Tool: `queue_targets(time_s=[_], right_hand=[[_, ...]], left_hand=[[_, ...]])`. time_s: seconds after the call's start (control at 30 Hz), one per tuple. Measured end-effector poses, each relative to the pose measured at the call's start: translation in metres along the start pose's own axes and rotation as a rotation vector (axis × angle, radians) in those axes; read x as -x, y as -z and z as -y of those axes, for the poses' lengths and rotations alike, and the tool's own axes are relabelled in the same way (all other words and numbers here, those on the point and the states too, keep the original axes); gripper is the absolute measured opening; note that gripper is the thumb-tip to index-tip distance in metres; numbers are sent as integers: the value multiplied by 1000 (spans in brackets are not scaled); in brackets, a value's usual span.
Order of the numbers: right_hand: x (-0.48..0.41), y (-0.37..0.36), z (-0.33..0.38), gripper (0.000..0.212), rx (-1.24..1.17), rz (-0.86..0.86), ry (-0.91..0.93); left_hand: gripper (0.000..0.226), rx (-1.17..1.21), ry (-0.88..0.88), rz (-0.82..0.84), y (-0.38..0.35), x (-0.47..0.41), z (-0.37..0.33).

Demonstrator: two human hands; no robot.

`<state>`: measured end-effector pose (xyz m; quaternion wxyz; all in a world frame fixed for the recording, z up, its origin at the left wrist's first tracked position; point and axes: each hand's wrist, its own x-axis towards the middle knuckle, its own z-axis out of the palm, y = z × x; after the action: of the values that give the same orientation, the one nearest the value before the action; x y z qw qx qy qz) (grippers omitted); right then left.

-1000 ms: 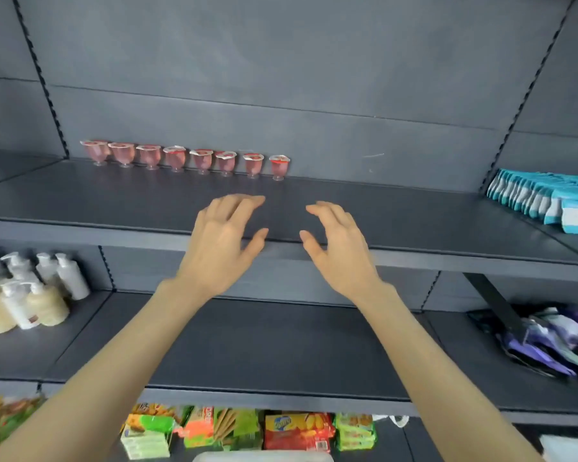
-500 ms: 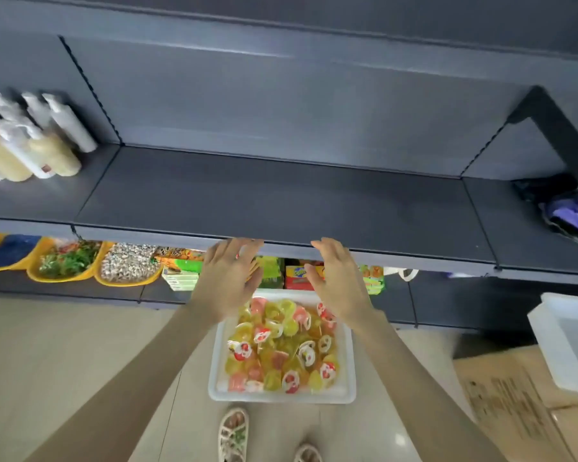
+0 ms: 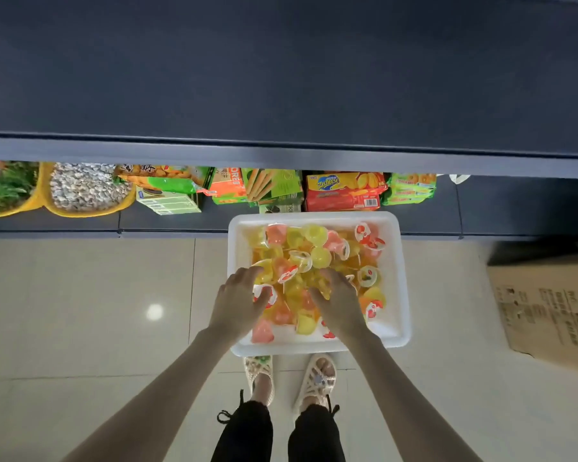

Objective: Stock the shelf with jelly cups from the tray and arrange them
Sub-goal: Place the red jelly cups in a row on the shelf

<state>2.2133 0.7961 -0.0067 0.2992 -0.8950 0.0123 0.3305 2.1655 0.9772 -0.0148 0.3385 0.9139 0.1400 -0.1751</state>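
A white tray (image 3: 401, 288) on the floor holds a heap of jelly cups (image 3: 314, 255), yellow, orange and pink, some with red-and-white lids. My left hand (image 3: 239, 303) reaches into the tray's left side, fingers spread over a cup with a red-and-white lid (image 3: 264, 293). My right hand (image 3: 339, 300) rests on the pile near the middle, fingers curled down among yellow cups. Whether either hand grips a cup is hidden by the fingers. A dark grey shelf (image 3: 281, 78) fills the top of the view.
Snack packets and boxes (image 3: 342, 191) sit on the bottom shelf behind the tray, with yellow bowls of loose goods (image 3: 87, 191) at left. A cardboard box (image 3: 548, 311) lies at right. My sandalled feet (image 3: 291, 378) stand just in front of the tray on the tiled floor.
My view has swung down from the upper shelf with the row of pink cups to the floor. Both hands have dropped from shelf height into the tray.
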Motion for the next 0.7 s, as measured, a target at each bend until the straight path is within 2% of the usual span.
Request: queue_targets(time_s=[0.13, 0.27, 0.4, 0.53, 0.7], right_hand=[[-35, -47, -20, 42, -111, 27, -74], [-67, -80, -30, 53, -262, -5, -119], [-88, -104, -40, 61, -377, -50, -179], [-96, -115, -42, 59, -399, -133, -192], [-102, -119, -41, 59, -445, -106, -251]], left_hand=[[37, 95, 122, 41, -47, -10, 32], [48, 143, 180, 79, -83, -20, 57], [60, 149, 192, 63, -102, -25, 69], [64, 137, 191, 44, -110, -28, 73], [66, 136, 200, 61, -112, -32, 76]])
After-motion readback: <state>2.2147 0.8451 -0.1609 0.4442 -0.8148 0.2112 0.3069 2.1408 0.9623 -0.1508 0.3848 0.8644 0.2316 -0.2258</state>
